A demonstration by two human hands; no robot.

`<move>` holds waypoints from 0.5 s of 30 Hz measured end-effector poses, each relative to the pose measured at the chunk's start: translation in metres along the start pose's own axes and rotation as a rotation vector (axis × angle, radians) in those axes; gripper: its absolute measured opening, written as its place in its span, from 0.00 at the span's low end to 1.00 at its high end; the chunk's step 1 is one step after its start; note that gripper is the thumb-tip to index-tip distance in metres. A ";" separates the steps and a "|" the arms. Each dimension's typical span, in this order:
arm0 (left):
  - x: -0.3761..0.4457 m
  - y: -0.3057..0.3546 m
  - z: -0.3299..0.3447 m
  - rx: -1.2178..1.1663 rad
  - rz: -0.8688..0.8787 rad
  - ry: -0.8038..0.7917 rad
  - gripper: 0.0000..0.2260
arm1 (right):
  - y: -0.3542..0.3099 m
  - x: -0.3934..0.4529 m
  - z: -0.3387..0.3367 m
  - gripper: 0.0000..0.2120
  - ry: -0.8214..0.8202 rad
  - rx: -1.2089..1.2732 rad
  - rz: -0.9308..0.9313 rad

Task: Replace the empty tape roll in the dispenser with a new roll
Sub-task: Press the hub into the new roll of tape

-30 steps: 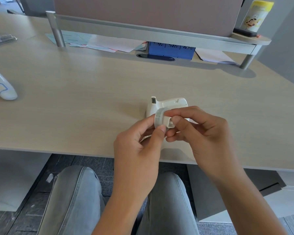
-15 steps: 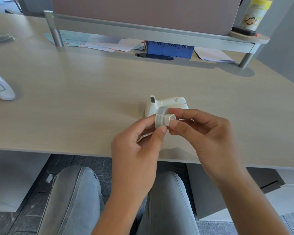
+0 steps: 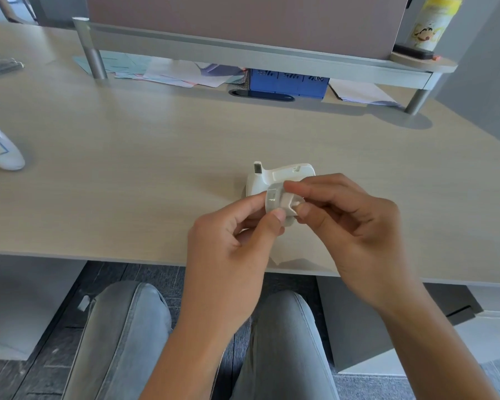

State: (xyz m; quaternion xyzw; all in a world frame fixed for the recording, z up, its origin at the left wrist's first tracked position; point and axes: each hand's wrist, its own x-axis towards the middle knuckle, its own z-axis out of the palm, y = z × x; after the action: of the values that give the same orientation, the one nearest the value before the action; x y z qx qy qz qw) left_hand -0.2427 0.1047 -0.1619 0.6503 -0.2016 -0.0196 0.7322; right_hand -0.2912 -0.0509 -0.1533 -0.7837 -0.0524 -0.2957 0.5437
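A small white tape dispenser (image 3: 277, 176) stands on the light wooden desk (image 3: 133, 168), its cutter end pointing left and its roll slot showing on top. Just in front of it, above the desk, both hands hold a clear tape roll (image 3: 274, 199) with a white spindle (image 3: 289, 202) sticking out of its centre. My left hand (image 3: 237, 238) pinches the roll's rim between thumb and fingers. My right hand (image 3: 350, 223) grips the white spindle with thumb and forefinger. The roll's far side is hidden by fingers.
A white handheld device (image 3: 0, 151) lies at the desk's left edge. At the back, a raised shelf (image 3: 257, 56) covers loose papers (image 3: 171, 72) and a blue box (image 3: 289, 83). A yellow-lidded canister (image 3: 433, 23) stands on the shelf's right end. My knees are under the desk's front edge.
The right fingers have shifted slightly on the white spindle and the roll has turned a little between the hands. The dispenser has not moved.
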 end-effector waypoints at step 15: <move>-0.005 -0.004 0.006 -0.080 -0.007 0.011 0.12 | 0.000 -0.002 -0.003 0.10 0.153 0.100 0.128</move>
State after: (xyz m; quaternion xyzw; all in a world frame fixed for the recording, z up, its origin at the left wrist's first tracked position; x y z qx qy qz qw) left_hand -0.2485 0.0999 -0.1663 0.6215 -0.1942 -0.0266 0.7585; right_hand -0.2943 -0.0530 -0.1542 -0.7325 0.0249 -0.3164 0.6022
